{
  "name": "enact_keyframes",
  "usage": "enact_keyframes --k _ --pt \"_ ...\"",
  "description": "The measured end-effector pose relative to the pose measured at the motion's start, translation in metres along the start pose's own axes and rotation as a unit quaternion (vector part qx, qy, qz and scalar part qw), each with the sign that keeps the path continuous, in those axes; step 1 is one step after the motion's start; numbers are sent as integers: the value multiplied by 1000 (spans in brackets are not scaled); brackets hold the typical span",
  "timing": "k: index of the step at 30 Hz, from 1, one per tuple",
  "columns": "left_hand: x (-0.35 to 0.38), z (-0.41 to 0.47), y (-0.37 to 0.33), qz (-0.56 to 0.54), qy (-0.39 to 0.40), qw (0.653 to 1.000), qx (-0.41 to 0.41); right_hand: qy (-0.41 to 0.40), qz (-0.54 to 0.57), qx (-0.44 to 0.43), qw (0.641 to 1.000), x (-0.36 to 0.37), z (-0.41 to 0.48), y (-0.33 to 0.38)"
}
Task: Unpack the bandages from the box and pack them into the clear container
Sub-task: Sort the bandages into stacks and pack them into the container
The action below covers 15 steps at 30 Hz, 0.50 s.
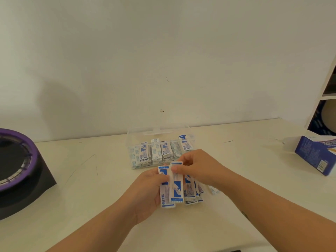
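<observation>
Nearest, gripping a short stack of bandages [174,186] in the left hand [145,193], fingers curled round its side. Pinching the top end of the front strip with the right hand [200,168], thumb pressed on the wrapper. Just beneath and to the right, lying on the table [91,188]: a loose heap [190,197] of more wrapped strips, with a stray one beside it. Seemingly the gathering-and-squaring step, well into the packing, judging by the filled rows ahead. For the next move, likely needed: lining the held strips up into one neat bundle, carrying it forward, then standing it on edge in a gap without toppling the rows already in place. Just beyond the hands, the clear container [131,140], open on top, lid seemingly tipped back behind. Inside, several upright rows of packed strips [158,151], one poking up higher at the right end. Further off to the right, well apart, the blue box [312,153] on the table, apparently open, contents hidden from here. Far left, a purple-rimmed device [16,160]; far right edge, a shelf unit [329,84].
</observation>
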<state>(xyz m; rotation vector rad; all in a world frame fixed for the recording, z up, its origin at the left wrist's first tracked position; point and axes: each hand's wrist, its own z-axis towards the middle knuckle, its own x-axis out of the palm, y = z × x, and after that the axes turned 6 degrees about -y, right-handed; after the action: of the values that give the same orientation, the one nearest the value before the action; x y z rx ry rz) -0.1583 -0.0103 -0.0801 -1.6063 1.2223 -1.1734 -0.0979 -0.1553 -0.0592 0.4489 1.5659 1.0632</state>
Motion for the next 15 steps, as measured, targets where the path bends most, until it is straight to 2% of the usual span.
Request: enact_keyframes --k 3,6,10,12,15 --pt "-3 4 -3 -3 -2 1000 23 -38 -7 17 999 -16 5 -4" --pt "-4 9 -8 31 -26 998 51 -38 -3 41 998 -29 8 -14" --pt "7 14 -10 36 -30 997 64 -60 -106 18 992 -23 9 -24" --pt "13 21 -6 144 -53 983 106 -79 -145 1 986 -24 11 -26" --pt "28 29 -1 341 -76 922 167 -40 -184 -9 982 -33 16 -25"
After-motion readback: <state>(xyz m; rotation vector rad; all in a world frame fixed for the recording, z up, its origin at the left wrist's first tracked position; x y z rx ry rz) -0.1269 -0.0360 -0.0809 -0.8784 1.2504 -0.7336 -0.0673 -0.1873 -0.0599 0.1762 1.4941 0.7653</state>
